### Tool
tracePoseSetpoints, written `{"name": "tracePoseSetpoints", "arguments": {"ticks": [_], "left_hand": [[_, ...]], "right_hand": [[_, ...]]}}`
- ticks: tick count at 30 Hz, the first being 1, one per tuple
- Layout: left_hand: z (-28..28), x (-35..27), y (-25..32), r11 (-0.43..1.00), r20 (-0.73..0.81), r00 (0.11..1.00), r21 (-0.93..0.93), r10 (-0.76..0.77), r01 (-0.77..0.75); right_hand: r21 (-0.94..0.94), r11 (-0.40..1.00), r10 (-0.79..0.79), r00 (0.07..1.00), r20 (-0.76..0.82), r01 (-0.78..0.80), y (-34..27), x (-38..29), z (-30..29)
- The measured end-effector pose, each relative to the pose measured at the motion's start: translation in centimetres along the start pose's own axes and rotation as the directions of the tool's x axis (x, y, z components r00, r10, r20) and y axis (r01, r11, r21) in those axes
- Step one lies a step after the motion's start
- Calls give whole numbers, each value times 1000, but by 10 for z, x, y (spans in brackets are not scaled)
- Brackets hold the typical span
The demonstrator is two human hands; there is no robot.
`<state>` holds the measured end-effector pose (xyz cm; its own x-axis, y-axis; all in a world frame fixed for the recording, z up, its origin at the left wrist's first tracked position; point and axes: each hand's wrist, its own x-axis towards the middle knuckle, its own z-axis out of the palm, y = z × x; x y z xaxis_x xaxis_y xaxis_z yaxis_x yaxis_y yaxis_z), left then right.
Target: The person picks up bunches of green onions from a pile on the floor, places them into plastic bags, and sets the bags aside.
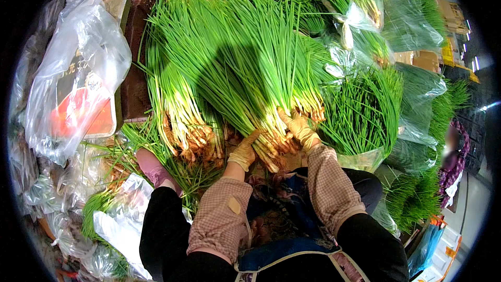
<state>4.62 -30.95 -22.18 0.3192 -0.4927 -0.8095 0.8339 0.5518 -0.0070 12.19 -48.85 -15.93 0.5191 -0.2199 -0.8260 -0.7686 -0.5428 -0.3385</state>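
A thick bunch of green onions (254, 90) lies before me, leaves pointing away and reddish-brown roots towards my lap. My left hand (243, 152), in a thin yellowish glove, grips the left side of its white root end. On the opposite side, my right hand (300, 128), gloved alike, has its fingers around the pale stems; some fingers are hidden. Left of the held bunch rests another pile of green onions (184, 113), its roots bearing soil. More green onions (309, 98) lie just beyond my right hand.
A clear plastic bag (78, 70) covers a panel with writing at left, beside a brown plastic surface (135, 74). Bagged greens (360, 113) crowd the right. Loose leaves (195, 182) and plastic bags (121, 223) surround my pink shoe (156, 168). A person (456, 160) is at far right.
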Motion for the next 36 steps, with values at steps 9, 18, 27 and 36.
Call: {"name": "tracePoseSetpoints", "arguments": {"ticks": [9, 18, 27, 36], "left_hand": [[27, -35, 25, 965, 52, 996, 247, 72, -83], [-11, 18, 1, 946, 156, 954, 162, 255, -279], [31, -41, 28, 949, 89, 965, 178, 248, -261], [95, -124, 53, 949, 185, 959, 192, 214, -249]], "right_hand": [[-206, 978, 95, 934, 344, -24, -31, -16, -19], [-29, 731, -679, 731, 67, 682, 38, 4, 24], [388, 883, -285, 958, -2, 264, 43, 19, 21], [143, 948, -305, 938, 167, 283, -98, -139, -16]]}}
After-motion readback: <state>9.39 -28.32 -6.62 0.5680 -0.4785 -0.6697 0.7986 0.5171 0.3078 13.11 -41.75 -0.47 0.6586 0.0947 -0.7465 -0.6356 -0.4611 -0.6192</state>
